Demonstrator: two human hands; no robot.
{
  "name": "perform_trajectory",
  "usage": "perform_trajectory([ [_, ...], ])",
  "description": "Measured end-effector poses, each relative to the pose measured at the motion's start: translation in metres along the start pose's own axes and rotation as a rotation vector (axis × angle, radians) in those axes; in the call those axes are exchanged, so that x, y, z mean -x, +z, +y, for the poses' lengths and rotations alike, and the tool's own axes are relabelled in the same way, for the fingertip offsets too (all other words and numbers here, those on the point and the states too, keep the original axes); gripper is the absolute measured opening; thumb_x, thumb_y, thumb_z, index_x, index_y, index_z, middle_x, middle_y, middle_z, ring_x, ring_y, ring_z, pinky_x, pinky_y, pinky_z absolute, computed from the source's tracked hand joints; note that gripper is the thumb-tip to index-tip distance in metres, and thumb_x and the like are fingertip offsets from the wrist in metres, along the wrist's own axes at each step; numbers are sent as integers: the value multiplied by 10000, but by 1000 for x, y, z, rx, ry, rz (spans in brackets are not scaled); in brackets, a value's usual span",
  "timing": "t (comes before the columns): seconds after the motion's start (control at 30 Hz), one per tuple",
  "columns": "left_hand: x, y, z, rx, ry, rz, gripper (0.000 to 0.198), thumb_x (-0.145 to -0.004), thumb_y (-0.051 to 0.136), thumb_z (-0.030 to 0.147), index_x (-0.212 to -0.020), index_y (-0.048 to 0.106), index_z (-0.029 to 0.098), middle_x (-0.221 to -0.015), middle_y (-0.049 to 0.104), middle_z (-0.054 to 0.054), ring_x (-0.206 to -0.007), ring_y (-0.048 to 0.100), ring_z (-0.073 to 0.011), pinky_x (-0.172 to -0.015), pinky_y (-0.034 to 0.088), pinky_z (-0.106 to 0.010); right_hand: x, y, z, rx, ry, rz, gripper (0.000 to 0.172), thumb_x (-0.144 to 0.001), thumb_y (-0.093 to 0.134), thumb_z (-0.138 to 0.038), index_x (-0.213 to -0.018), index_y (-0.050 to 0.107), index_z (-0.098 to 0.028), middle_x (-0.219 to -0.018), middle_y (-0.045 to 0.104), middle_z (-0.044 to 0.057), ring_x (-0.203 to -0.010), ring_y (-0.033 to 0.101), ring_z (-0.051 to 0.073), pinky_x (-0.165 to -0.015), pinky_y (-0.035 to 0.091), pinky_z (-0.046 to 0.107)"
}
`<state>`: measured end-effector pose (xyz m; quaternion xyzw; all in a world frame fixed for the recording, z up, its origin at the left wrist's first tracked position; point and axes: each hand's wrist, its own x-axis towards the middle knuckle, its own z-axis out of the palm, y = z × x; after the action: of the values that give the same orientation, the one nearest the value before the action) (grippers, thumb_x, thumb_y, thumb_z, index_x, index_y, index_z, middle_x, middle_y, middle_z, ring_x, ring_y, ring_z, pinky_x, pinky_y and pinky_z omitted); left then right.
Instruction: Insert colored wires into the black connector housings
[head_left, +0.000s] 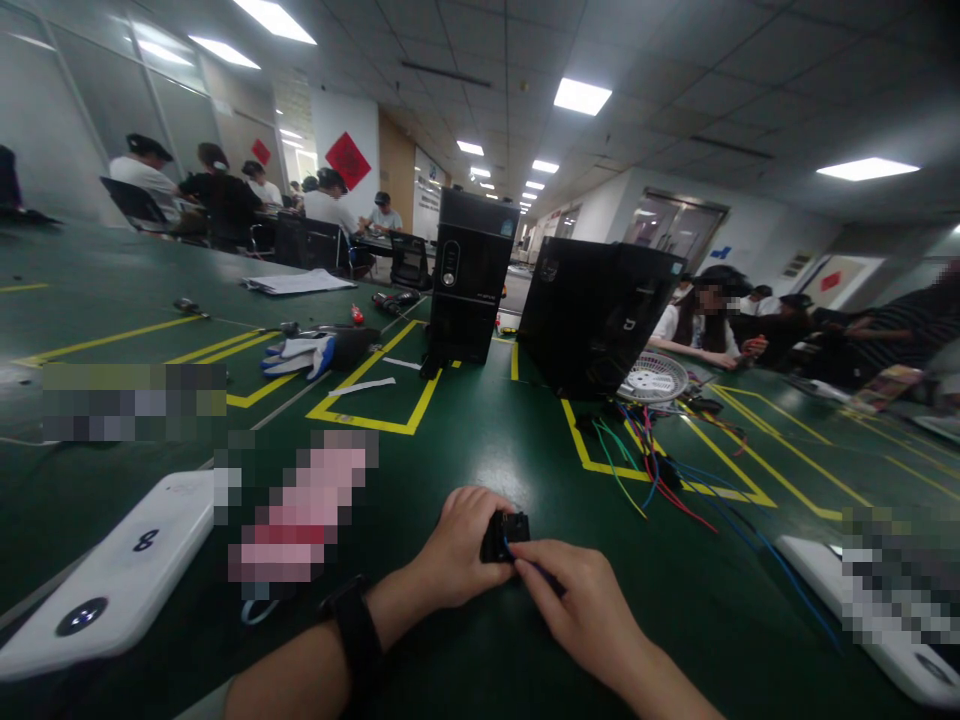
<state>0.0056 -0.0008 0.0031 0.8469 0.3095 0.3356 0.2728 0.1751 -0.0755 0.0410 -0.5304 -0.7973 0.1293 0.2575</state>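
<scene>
Gripped a black block (496, 540) by its left side in the left hand (459, 548), pinched a blue wire (507, 545) at the block's right with the right hand (583, 592)

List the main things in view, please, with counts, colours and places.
Block: 1, black, centre
Thin wire: 1, blue, at block
Computer towers: 2, black, far centre
Basket: 1, pale, right of towers
Loose wires: several, multicoloured, right
Gloves: count unclear, white-blue, left
Rounded slabs: 2, white, either side
Table: 1, green, underneath
People: several, mixed clothing, background
Wristband: 1, black, left wrist
Left hand: 1, bare, gripping block
Right hand: 1, bare, at thin wire
</scene>
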Motion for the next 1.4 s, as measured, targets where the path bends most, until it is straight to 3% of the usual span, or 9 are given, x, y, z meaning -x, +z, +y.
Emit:
perform_trajectory([
  [0.23,0,-3,2,-1,-11,-24,406,-671,728,297,-1013,518,240,-1005,562,-22,-970,501,-244,-879,343,-389,-2,-14,13,112,82,66,236,-879,477,-218,-995,677,-264,-935,719,10,-830,669,174,-730,490,266],
  [0.47,0,-2,0,10,-14,-22,411,-660,737,290,-1006,521,246,-1011,565,-21,-974,502,-251,-888,337,-395,-4,-18,12,146,130,-7,231,-887,477,-240,-999,673,-288,-921,718,-11,-825,666,178,-712,481,268],
  [0.67,0,0,-1,1,-1,-1,403,-640,735,257,-977,514,242,-979,560,-8,-951,508,-231,-891,337,-376,1,-9,4,165,10,-94,232,-899,444,-203,-1015,638,-257,-947,705,-4,-826,660,167,-717,463,254],
  [0.83,0,1,1,-10,-6,-4,392,-645,713,250,-980,509,243,-984,554,-17,-952,507,-239,-892,341,-387,2,2,3,266,-74,44,244,-896,418,-188,-1019,627,-212,-823,691,31,-697,643,165,-628,441,252],
  [1.0,1,0,1,-3,-2,-18,436,-627,740,252,-996,508,247,-994,555,-15,-965,502,-244,-907,335,-400,-2,-1,10,268,-25,188,236,-901,422,-209,-987,642,-218,-836,693,31,-716,648,160,-644,447,244],
  [1.4,2,-1,2,-11,3,-1,404,-652,736,254,-989,514,236,-979,559,-12,-952,501,-233,-882,344,-379,3,-13,5,276,82,-46,234,-895,442,-207,-994,644,-272,-947,709,4,-826,664,186,-712,474,275],
])
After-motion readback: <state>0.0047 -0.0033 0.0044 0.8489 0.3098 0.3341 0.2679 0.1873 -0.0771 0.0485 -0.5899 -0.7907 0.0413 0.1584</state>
